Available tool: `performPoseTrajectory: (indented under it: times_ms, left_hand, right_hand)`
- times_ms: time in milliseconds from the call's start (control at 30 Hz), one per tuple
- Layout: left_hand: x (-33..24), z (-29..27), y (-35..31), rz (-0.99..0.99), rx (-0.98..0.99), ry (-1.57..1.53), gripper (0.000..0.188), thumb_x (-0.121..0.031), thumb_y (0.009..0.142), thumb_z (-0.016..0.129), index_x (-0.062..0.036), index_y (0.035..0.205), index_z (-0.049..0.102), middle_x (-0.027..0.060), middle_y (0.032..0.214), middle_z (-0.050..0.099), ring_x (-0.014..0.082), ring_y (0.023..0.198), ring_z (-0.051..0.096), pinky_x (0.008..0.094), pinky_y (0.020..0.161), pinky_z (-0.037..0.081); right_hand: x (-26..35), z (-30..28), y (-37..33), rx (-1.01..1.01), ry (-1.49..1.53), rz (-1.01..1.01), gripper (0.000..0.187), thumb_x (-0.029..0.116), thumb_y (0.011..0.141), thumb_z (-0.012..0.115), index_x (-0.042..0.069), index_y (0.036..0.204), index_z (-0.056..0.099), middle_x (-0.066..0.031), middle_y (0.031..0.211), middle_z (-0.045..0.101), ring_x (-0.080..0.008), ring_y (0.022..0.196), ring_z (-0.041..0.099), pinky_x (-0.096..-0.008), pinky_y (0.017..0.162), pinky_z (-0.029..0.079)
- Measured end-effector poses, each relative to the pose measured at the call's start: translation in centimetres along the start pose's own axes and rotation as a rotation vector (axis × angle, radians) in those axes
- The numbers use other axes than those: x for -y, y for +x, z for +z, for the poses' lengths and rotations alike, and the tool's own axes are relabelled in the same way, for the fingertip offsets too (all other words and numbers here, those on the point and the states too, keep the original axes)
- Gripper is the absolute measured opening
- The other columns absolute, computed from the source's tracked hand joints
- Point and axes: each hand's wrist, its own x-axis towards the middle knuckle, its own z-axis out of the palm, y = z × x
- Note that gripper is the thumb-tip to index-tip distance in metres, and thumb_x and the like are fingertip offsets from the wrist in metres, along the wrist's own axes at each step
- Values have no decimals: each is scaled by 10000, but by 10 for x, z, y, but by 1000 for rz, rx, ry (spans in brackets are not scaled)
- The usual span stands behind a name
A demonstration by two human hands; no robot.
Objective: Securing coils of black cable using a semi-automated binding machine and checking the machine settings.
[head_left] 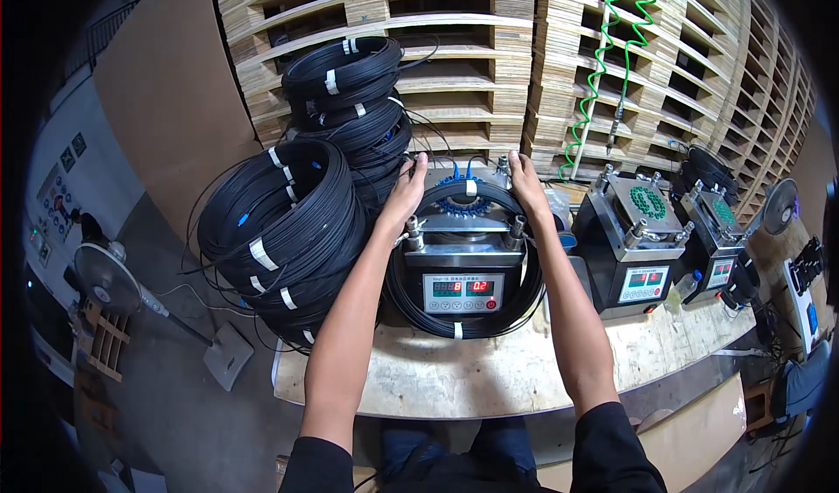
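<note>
A bench-top polishing machine (463,260) with a metal top, corner posts and a red-lit display stands in front of me. A coil of black cable (459,328), tied with white bands, loops over its top and down its front. Blue connectors (456,171) ring the round fixture on top. My left hand (405,196) is at the rear left corner, thumb up and fingers curled; what they grip is hidden. At the rear right corner my right hand (528,189) bends its fingers beside a metal post (502,164); its grip is partly hidden.
Stacked black cable coils (288,222) crowd the left side. Two similar machines (635,239) with green-studded plates stand to the right. Wooden pallets (454,73) rise behind, with a green coiled air hose (599,65) hanging there. A fan (109,279) stands at left.
</note>
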Motion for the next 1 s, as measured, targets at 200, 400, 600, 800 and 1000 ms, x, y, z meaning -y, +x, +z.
performPoseTrajectory:
  times_ms: [200,400,600,800,1000]
  left_hand:
    - [-6,-5,-6,-5,-2,10,1007,-795,910,341,-20,1548,267,299,1540,336,395,1465,295,431,1183,253]
    - [-16,0,-14,-86,-63,35,992,-793,908,353,-47,1556,264,303,1541,333,395,1462,300,437,1181,258]
    - [-7,-5,-7,-19,-25,2,935,-757,936,351,-37,1531,328,277,1524,381,382,1446,337,421,1170,280]
    - [-22,-3,-18,-1,29,7,823,-669,1002,311,7,1451,451,241,1441,503,339,1383,442,378,1134,326]
    - [-4,-4,-4,11,-11,3,870,-709,973,341,2,1465,429,241,1439,502,333,1382,443,376,1131,330]
  right_hand:
    - [13,2,-8,80,86,58,747,562,1027,428,-66,1430,406,-230,1363,544,-294,1292,489,-356,1107,338]
    - [-4,-1,4,61,48,45,753,561,1024,437,-65,1440,389,-222,1361,547,-290,1272,507,-362,1081,368]
    - [6,4,-4,53,-4,45,774,588,1018,417,-77,1413,435,-219,1319,585,-300,1217,552,-360,1056,396]
    - [21,-7,-10,127,-25,86,802,622,1009,392,-76,1394,479,-237,1334,586,-303,1275,528,-363,1089,371]
    - [12,2,-4,93,50,41,775,597,1019,403,-65,1418,454,-229,1334,585,-283,1217,557,-354,1037,410]
